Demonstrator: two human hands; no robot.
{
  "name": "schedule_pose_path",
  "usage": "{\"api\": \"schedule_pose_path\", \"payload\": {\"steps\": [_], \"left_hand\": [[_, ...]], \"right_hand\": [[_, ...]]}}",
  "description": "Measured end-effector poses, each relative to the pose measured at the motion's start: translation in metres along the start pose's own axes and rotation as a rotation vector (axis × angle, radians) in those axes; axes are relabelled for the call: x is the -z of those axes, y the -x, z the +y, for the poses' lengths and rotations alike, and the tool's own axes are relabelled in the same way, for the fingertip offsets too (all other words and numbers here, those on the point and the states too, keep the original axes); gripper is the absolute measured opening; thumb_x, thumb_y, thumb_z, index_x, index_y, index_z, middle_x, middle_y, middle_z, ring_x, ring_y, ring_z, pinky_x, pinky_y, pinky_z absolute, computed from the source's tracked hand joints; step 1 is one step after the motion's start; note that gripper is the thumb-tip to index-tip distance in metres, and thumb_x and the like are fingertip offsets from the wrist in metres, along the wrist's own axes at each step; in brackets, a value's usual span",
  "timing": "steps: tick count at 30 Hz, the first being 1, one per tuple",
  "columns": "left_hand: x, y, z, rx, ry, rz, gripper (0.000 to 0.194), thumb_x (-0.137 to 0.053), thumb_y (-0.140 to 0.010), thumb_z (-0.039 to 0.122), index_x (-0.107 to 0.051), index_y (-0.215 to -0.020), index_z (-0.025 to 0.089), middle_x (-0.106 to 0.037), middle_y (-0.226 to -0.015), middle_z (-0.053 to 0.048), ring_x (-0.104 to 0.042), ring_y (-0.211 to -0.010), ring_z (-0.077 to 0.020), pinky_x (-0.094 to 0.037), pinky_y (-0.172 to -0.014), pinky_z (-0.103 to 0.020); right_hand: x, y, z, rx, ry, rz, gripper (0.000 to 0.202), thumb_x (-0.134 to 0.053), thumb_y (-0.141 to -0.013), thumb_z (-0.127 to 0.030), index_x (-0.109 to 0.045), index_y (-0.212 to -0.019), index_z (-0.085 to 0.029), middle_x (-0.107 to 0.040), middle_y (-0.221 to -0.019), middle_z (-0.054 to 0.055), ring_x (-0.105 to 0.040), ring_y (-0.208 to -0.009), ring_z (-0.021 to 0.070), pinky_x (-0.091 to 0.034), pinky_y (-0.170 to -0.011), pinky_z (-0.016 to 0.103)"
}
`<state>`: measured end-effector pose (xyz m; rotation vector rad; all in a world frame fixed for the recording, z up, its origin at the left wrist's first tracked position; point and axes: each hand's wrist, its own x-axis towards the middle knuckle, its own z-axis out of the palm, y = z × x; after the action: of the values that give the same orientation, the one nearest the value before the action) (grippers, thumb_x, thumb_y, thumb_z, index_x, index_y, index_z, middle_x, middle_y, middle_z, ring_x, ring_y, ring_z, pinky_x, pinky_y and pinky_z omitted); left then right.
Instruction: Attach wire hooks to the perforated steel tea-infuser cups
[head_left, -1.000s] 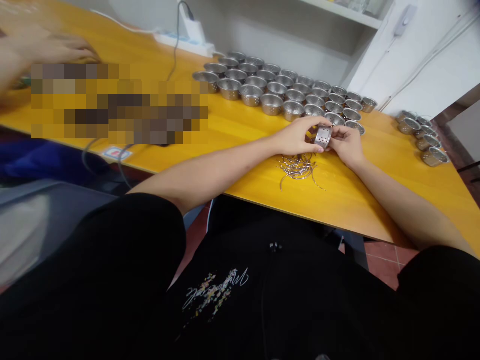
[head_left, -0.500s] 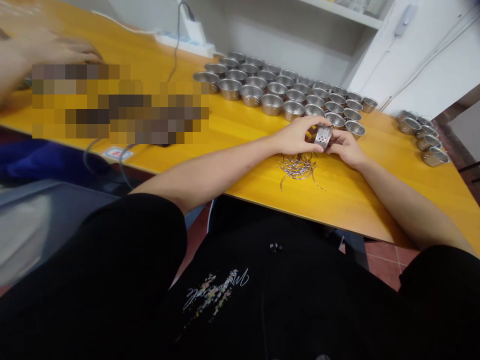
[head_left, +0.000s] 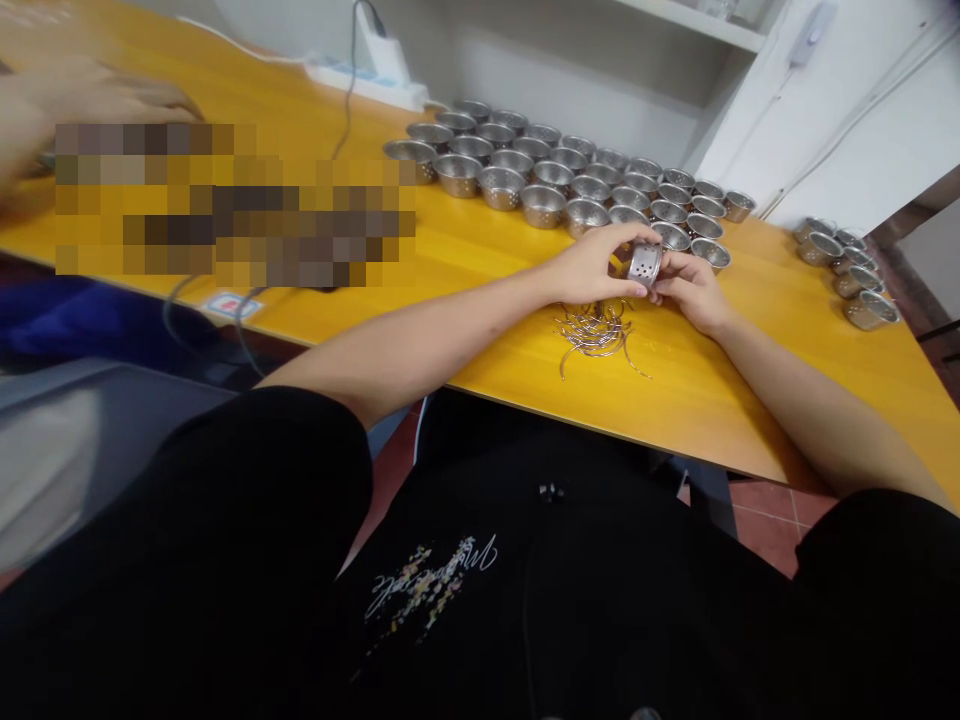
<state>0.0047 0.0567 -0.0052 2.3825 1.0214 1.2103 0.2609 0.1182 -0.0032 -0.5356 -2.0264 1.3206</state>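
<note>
A small perforated metal cup (head_left: 645,265) is held above the table, tipped on its side. My left hand (head_left: 600,265) grips it from the left, fingers over the top and thumb below. On its right side, my right hand (head_left: 694,288) pinches at the cup's edge; whether a wire is between those fingertips is too small to tell. Just below my hands lies a loose pile of thin curved metal wires (head_left: 596,332). Behind them stand rows of similar metal cups (head_left: 544,205), upright and close together.
The yellow table (head_left: 517,375) has its near edge before my body. More cups with wire handles (head_left: 870,310) stand at the right. A power strip (head_left: 367,85) with cables lies at the back. Another person's hand (head_left: 112,95) is at the far left, beside a pixelated area.
The cup has turned slightly in my hands, showing more of its perforated face. My left hand has shifted a little; the wire pile and the standing cups are unchanged.
</note>
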Motion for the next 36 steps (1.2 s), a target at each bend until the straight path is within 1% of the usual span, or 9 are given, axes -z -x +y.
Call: {"api": "schedule_pose_path", "payload": {"steps": [3,7,11,14,19,24,27,30,36], "left_hand": [[-0.002,-0.001,0.002,-0.001,0.002,0.0,0.078,-0.087,-0.083,0.044,-0.068,-0.156,0.029,-0.075,-0.16,-0.012,-0.07,-0.148,-0.0404,-0.052,-0.133,-0.058],[-0.003,-0.001,0.002,0.006,0.012,0.009,0.077,-0.089,-0.082,0.043,-0.069,-0.155,0.029,-0.076,-0.159,-0.012,-0.071,-0.147,-0.039,-0.053,-0.132,-0.057],[0.005,-0.001,0.0,0.035,0.019,0.049,0.08,-0.091,-0.082,0.042,-0.069,-0.158,0.028,-0.076,-0.158,-0.014,-0.07,-0.146,-0.0406,-0.054,-0.131,-0.06],[0.01,0.0,0.004,0.04,0.023,0.064,0.08,-0.092,-0.084,0.044,-0.069,-0.158,0.025,-0.075,-0.159,-0.015,-0.069,-0.147,-0.0415,-0.055,-0.129,-0.06],[-0.001,0.0,0.012,0.0,0.004,0.012,0.076,-0.091,-0.084,0.041,-0.07,-0.155,0.026,-0.075,-0.159,-0.014,-0.07,-0.147,-0.0407,-0.054,-0.131,-0.06],[-0.003,-0.001,0.004,-0.015,-0.01,0.014,0.073,-0.088,-0.082,0.04,-0.071,-0.152,0.029,-0.077,-0.157,-0.012,-0.072,-0.145,-0.0392,-0.054,-0.131,-0.058],[0.002,0.0,-0.001,0.014,-0.015,0.036,0.073,-0.088,-0.081,0.042,-0.072,-0.151,0.028,-0.078,-0.156,-0.012,-0.071,-0.146,-0.0396,-0.053,-0.132,-0.058],[0.002,0.0,0.0,0.025,-0.018,0.026,0.075,-0.088,-0.081,0.042,-0.071,-0.152,0.027,-0.077,-0.157,-0.013,-0.071,-0.147,-0.0405,-0.051,-0.133,-0.059],[-0.004,-0.001,0.004,0.013,-0.007,-0.007,0.078,-0.089,-0.079,0.042,-0.072,-0.153,0.03,-0.077,-0.157,-0.012,-0.071,-0.146,-0.0403,-0.052,-0.133,-0.059]], "right_hand": [[0.004,0.001,-0.001,-0.001,0.01,-0.046,0.024,-0.095,-0.079,-0.042,-0.078,-0.081,-0.025,-0.075,-0.071,0.0,-0.065,-0.064,0.0182,-0.056,-0.065,0.033],[0.004,0.0,0.002,-0.007,-0.028,-0.026,0.029,-0.096,-0.08,-0.045,-0.076,-0.078,-0.024,-0.074,-0.069,0.0,-0.065,-0.062,0.0166,-0.056,-0.063,0.032],[0.0,-0.002,0.008,-0.002,0.004,0.103,0.038,-0.101,-0.088,-0.053,-0.073,-0.09,-0.027,-0.072,-0.074,-0.001,-0.066,-0.063,0.015,-0.06,-0.06,0.03],[-0.002,-0.005,0.014,0.02,0.007,0.223,0.043,-0.103,-0.089,-0.057,-0.072,-0.099,-0.028,-0.074,-0.08,0.0,-0.07,-0.067,0.0161,-0.067,-0.062,0.031],[0.0,-0.007,0.022,-0.007,0.017,0.305,0.044,-0.107,-0.084,-0.052,-0.072,-0.098,-0.028,-0.081,-0.086,0.002,-0.081,-0.078,0.0236,-0.075,-0.069,0.04],[-0.002,-0.003,0.018,-0.015,0.089,0.207,0.039,-0.103,-0.086,-0.051,-0.079,-0.104,-0.027,-0.087,-0.095,0.005,-0.084,-0.084,0.0257,-0.075,-0.074,0.041],[-0.006,-0.001,0.012,-0.004,0.115,0.116,0.049,-0.103,-0.086,-0.058,-0.082,-0.118,-0.028,-0.089,-0.109,0.007,-0.083,-0.091,0.0265,-0.073,-0.075,0.041],[-0.009,0.001,0.004,-0.009,0.108,0.044,0.057,-0.103,-0.085,-0.064,-0.083,-0.126,-0.029,-0.089,-0.112,0.007,-0.08,-0.093,0.0266,-0.071,-0.077,0.042],[-0.009,0.002,-0.007,-0.005,0.065,-0.022,0.042,-0.104,-0.084,-0.061,-0.083,-0.101,-0.029,-0.081,-0.086,0.001,-0.069,-0.076,0.0214,-0.063,-0.071,0.038]]}}
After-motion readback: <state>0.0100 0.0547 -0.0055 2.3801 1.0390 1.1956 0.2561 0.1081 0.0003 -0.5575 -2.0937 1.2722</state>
